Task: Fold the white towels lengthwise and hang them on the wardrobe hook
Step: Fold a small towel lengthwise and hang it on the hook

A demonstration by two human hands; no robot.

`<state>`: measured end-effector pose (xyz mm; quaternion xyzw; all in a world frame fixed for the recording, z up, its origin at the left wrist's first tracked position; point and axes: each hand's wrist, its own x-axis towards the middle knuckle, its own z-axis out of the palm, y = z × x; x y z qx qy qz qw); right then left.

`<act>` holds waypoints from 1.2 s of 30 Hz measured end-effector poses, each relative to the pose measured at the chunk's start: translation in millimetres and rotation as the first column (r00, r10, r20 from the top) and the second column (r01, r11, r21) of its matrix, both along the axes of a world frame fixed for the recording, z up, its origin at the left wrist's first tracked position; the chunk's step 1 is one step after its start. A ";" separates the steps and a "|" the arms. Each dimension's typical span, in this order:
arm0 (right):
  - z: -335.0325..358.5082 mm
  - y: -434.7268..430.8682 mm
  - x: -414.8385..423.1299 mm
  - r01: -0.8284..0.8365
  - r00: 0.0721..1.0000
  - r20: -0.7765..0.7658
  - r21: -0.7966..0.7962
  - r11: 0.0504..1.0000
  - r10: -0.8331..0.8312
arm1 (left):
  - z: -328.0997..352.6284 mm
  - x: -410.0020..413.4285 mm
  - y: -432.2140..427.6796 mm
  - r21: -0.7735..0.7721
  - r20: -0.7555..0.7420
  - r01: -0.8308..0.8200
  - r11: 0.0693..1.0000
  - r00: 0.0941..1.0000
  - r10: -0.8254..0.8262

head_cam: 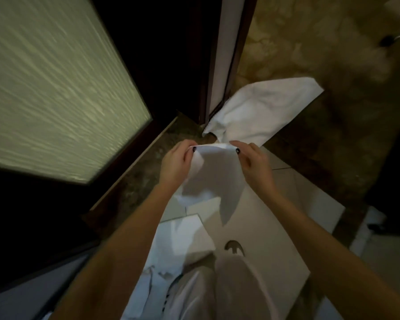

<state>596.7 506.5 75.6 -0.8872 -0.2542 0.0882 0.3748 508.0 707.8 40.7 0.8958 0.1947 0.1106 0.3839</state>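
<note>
I see a white towel (217,179) hanging in front of me, its top edge stretched between both hands. My left hand (174,162) pinches one top corner and my right hand (252,161) pinches the other, the two held apart. A second white towel (261,109) lies rumpled on the brown floor (321,146) beyond, beside a door frame (222,54). A frosted glass panel (56,88) stands at left.
</note>
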 end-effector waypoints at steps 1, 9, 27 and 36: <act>29.5 -1.8 -5.9 -0.027 1.000 0.014 -0.004 1.000 0.027 | 32.7 -4.7 2.2 -0.004 -0.003 0.013 1.000 1.000 -0.013; 219.7 -11.8 -88.4 -0.056 0.996 0.061 -0.136 0.989 0.065 | 251.3 -64.8 10.7 -0.130 0.028 0.149 0.980 0.989 -0.147; 415.2 -163.2 -301.5 0.663 0.742 0.088 0.052 0.747 -0.665 | 435.2 -176.6 -80.7 -0.069 -0.159 0.588 0.806 0.791 -0.591; 456.2 -253.3 -466.0 0.804 0.491 0.171 0.288 0.520 -0.854 | 490.2 -245.4 -194.6 -0.045 0.072 0.638 0.769 0.769 -0.635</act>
